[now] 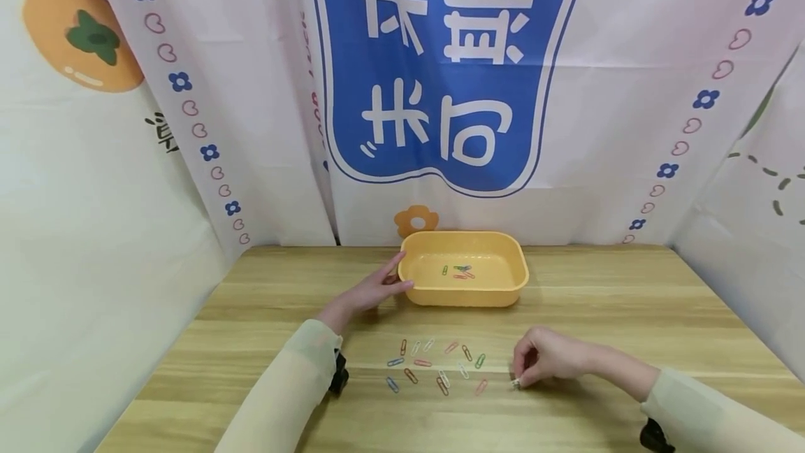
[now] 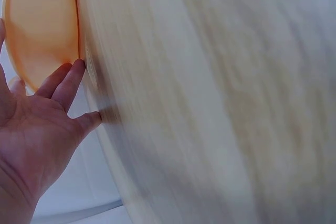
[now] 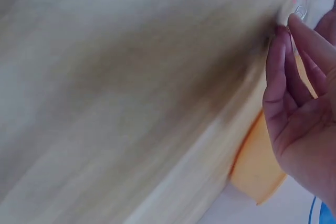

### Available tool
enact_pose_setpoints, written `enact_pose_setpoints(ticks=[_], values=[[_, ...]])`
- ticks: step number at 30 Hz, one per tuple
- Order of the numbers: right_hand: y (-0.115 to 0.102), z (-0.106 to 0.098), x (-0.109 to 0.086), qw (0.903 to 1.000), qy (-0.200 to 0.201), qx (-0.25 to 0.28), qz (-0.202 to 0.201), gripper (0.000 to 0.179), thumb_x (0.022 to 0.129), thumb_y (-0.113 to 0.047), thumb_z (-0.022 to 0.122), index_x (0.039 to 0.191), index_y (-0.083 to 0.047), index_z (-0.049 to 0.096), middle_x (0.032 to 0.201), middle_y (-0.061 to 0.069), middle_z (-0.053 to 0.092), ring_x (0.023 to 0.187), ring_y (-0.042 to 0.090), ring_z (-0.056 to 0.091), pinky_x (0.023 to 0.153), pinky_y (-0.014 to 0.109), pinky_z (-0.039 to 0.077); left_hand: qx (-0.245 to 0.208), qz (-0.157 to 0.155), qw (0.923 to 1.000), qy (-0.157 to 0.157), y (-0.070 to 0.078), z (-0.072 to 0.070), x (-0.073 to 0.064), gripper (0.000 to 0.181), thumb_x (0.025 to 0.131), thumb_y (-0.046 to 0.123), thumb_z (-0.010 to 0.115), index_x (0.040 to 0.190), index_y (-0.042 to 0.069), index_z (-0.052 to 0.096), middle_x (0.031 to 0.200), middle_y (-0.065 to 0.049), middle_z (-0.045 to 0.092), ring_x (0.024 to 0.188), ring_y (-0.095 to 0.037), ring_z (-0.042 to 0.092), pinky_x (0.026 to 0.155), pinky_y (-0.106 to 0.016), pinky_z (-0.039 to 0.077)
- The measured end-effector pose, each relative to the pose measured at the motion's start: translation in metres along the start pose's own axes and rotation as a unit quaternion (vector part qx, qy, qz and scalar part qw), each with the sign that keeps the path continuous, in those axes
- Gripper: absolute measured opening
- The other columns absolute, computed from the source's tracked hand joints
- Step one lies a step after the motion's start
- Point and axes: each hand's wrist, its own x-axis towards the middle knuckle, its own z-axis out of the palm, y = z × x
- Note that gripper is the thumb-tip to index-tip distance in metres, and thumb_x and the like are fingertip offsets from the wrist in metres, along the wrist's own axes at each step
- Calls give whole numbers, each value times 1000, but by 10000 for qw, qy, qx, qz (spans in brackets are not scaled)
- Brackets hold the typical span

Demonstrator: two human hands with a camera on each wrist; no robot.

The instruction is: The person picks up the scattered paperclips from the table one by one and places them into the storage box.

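My left hand [image 1: 372, 290] touches the left end of a yellow plastic basin [image 1: 465, 298], its fingers spread along the rim and wall. The left wrist view shows that hand's fairly straight fingers [image 2: 67, 85] against the basin. Inside the basin lie several coloured paper clips [image 1: 464, 275]. At the right of the loose clips, my right hand [image 1: 553, 355] pinches a whitish paper clip [image 1: 516, 384] between thumb and fingertips, close to the tabletop. The right wrist view has this clip [image 3: 300, 12] sticking out past the fingertips.
Several loose paper clips [image 1: 423, 363] in red, blue, white, pink, green and brown lie scattered on the wooden table [image 1: 264, 313] in front of the basin. Behind the basin hangs a printed white cloth [image 1: 597, 159] with a blue panel.
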Motion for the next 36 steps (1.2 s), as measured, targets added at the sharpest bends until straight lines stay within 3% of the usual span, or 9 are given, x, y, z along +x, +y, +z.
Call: enact_pose_setpoints(ticks=[13, 19, 27, 36], values=[[-16, -19, 1, 9984, 277, -156, -472, 4, 86, -10, 73, 82, -9, 72, 77, -9, 67, 70, 1, 56, 60, 23, 50, 3, 35, 10000, 11, -1, 1, 0, 79, 96, 39, 60, 157, 31, 11, 155, -21, 25, 137, -37, 35, 110, -53, 27], [-27, -28, -1, 9987, 298, -198, -369, 4, 86, -12, 74, 83, -10, 72, 78, -11, 68, 70, 1, 56, 60, 23, 49, 50, 20, 10000, -7, 0, 1, -1, 81, 94, 43, 62, 157, 32, 11, 155, -19, 26, 137, -35, 35, 110, -52, 27], [-43, -41, -1, 9983, 447, -321, -173, 3, 86, -10, 74, 84, -9, 72, 80, -8, 67, 71, 5, 56, 60, 24, 48, 3, -17, 10000, -22, 0, 2, 1, 78, 96, 37, 61, 157, 33, 12, 156, -18, 25, 137, -35, 34, 110, -53, 26], [-57, -63, 11, 9949, 645, -761, -114, 9, 86, -7, 73, 85, -15, 74, 78, -11, 67, 70, 8, 57, 61, 24, 48, -30, -11, 10000, -21, -1, 2, 0, 79, 97, 37, 60, 157, 32, 10, 156, -19, 25, 138, -35, 34, 110, -53, 27]])
